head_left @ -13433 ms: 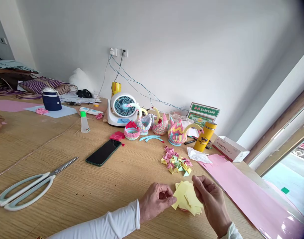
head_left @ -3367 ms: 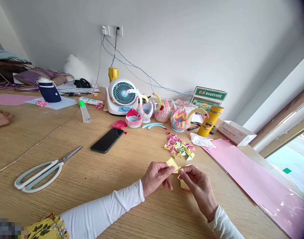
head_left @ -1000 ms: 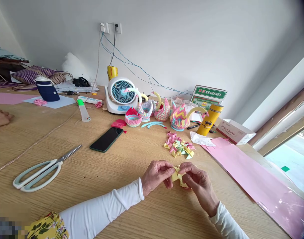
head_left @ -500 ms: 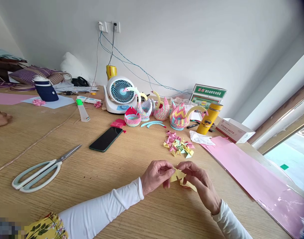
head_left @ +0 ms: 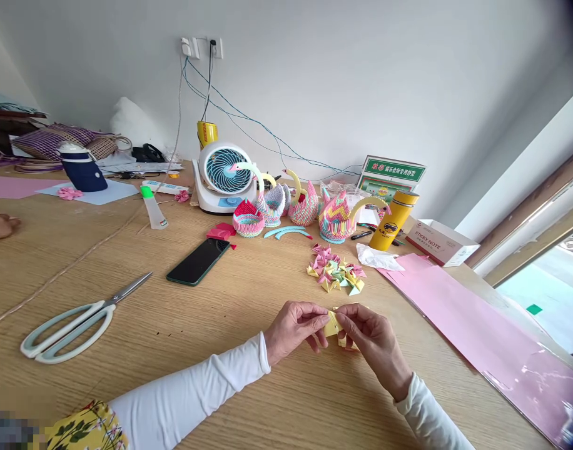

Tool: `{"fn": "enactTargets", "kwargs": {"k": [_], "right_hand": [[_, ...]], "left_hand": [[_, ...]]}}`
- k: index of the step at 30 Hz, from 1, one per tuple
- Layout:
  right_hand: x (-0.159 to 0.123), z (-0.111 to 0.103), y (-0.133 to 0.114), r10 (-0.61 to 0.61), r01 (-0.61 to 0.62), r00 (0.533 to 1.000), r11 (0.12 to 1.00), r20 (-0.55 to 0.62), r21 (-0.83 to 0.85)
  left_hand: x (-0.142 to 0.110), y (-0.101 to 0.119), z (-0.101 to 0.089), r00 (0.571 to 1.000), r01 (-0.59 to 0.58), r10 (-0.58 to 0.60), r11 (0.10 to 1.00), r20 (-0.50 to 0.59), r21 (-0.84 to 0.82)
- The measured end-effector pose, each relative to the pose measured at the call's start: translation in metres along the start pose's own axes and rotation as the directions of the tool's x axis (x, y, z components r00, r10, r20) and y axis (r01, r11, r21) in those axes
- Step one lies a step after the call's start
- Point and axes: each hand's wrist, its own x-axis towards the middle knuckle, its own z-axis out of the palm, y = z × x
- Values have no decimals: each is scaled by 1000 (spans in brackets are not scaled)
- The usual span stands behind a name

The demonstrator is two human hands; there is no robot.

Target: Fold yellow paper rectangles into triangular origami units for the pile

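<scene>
A small piece of yellow paper (head_left: 332,324), partly folded, is pinched between both hands above the front of the table. My left hand (head_left: 296,330) grips its left side between thumb and fingers. On its right side, my right hand (head_left: 373,340) pinches it with thumb and forefinger. More yellow paper (head_left: 345,343) lies on the table under my right hand, mostly covered by it. Just beyond the hands is a pile of folded pink, yellow and green paper triangles (head_left: 336,272).
Scissors (head_left: 87,322) and a phone (head_left: 198,261) lie to the left. Paper swans (head_left: 336,219), a fan (head_left: 225,175) and a yellow bottle (head_left: 393,222) stand at the back. Pink sheets (head_left: 474,331) run along the right edge. Another person's hand (head_left: 0,225) rests at far left.
My right thumb and fingers have closed on the right side of the yellow paper, which now shows a smaller, more folded shape. My left hand keeps its grip.
</scene>
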Motion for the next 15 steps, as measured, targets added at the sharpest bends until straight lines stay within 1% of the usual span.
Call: {"fn": "enactTargets", "kwargs": {"k": [4,8,12,15], "right_hand": [[0,0,1,7,-7,1000,1000,9,9],[-1,0,2,13,-14,1000,1000,23,16],[-1,0,3,10,-11,999,1000,32,17],[-1,0,2,5,-7,999,999,47,33]], "left_hand": [[0,0,0,999,25,-25,1000,-36,-3],[-1,1,-1,998,27,-26,1000,-50,10],[0,2,-1,999,16,-14,999,-47,45],[-1,4,-1,1000,16,-14,999,-28,41]]}}
